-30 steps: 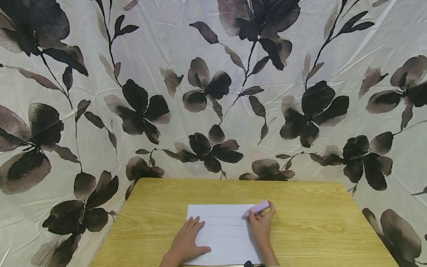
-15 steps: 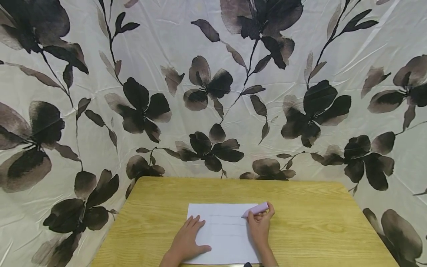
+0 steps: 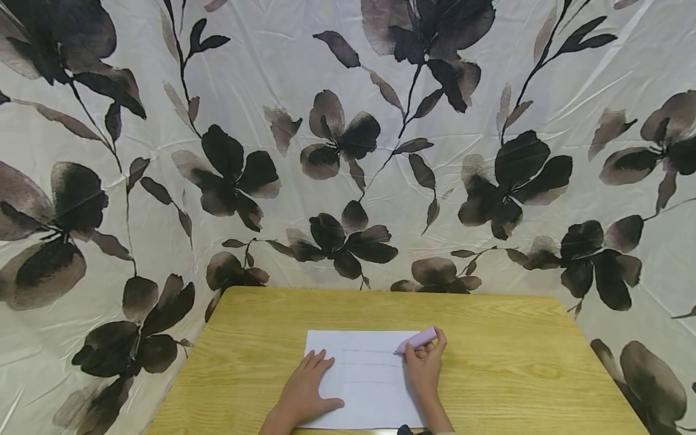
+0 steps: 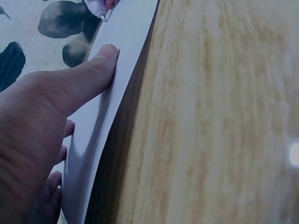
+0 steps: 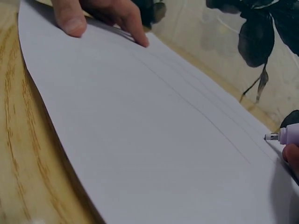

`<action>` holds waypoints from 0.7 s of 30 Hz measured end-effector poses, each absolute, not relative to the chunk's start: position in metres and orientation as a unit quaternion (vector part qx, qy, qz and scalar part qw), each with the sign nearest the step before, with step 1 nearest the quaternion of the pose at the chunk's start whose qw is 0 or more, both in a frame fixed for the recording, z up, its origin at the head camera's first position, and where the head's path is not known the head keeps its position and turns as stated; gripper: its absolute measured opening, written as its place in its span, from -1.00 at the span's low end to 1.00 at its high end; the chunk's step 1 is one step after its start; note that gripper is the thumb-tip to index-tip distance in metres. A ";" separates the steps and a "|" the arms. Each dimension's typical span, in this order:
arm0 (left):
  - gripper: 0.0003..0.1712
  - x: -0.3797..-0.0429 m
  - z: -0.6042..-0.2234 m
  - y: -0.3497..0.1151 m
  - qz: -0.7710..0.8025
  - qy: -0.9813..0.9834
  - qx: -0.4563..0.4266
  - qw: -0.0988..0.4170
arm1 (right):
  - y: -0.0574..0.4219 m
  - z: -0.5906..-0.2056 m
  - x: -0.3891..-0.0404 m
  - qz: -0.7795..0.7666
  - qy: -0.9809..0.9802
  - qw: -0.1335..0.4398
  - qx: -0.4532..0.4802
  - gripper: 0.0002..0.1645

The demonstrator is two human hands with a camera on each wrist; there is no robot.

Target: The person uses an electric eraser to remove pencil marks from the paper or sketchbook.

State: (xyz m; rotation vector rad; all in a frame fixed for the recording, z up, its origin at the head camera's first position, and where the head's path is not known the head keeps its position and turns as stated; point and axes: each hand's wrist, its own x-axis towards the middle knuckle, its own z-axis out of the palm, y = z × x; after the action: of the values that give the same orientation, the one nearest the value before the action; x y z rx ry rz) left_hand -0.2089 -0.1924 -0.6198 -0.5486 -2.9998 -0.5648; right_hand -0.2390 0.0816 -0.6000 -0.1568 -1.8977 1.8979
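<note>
A white sheet of paper (image 3: 370,402) lies on the wooden table, with several thin ruled lines drawn across it. My left hand (image 3: 304,393) rests flat on the paper's left side, thumb spread toward the middle; the left wrist view shows that thumb (image 4: 93,74) close up on the sheet. Near the right end of the top line, my right hand (image 3: 425,368) pinches a thick lavender pen (image 3: 420,339), tilted up to the right. In the right wrist view the pen's narrow tip (image 5: 272,136) is at the paper; only a bit of the right fingers shows there.
The yellow wood-grain table (image 3: 516,362) extends to both sides and behind the paper. A pale cloth (image 3: 348,193) with dark flowers hangs behind and around it. A small dark object (image 3: 405,429) pokes in at the bottom edge beside the right wrist.
</note>
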 end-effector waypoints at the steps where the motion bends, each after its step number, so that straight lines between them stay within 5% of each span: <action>1: 0.09 -0.209 -0.620 -0.192 -0.182 -0.967 -0.176 0.021 | 0.082 -0.600 -0.239 0.688 -0.687 0.227 -0.057 -0.10; 21: 0.10 -0.209 -0.619 -0.192 -0.190 -0.967 -0.171 0.012 | 0.080 -0.599 -0.241 0.685 -0.687 0.235 -0.062 -0.13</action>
State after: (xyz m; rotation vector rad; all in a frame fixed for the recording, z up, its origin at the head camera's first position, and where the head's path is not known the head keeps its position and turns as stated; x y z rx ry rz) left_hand -0.2093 -0.1923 -0.6191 -0.5341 -3.0144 -0.5915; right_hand -0.2411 0.0801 -0.5989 -0.1703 -1.8850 1.8802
